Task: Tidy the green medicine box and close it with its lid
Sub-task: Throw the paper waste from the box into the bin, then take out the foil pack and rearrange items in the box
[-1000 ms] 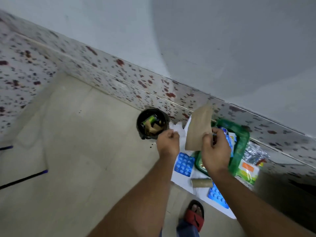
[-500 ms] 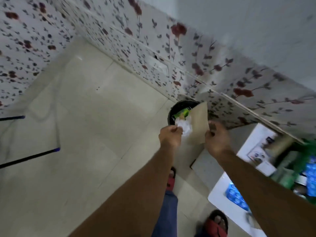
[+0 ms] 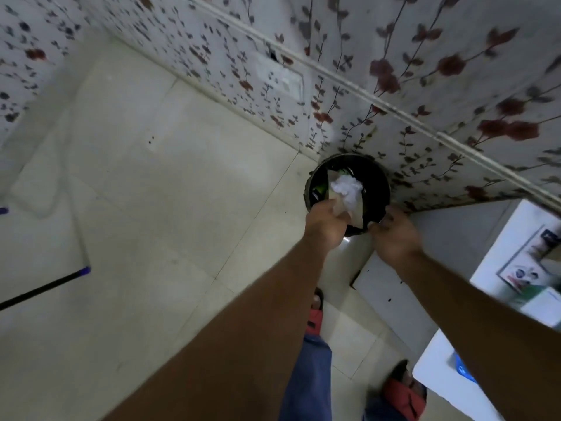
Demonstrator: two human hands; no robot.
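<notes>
The green medicine box is out of view. My left hand (image 3: 326, 224) is closed on a crumpled white paper (image 3: 347, 188), holding it over a round black bin (image 3: 384, 180) on the floor by the flowered wall. A brown paper sheet (image 3: 358, 209) slants down into the bin beside the white paper. My right hand (image 3: 394, 237) hovers at the bin's near rim with its fingers curled next to the brown sheet's lower corner. Whether those fingers still grip the sheet is hidden by the back of the hand.
A white table (image 3: 440, 378) juts in at the right edge with a printed leaflet (image 3: 522, 276) and a blue blister strip (image 3: 461, 370) on it. A white board (image 3: 385, 287) lies below the bin. My feet wear red sandals (image 3: 405, 399). A black stick (image 3: 42, 288) lies at the left.
The view swung left and down, so the green box left the frame. Both hands lowered to the bin, and the brown sheet and white paper now dip inside it.
</notes>
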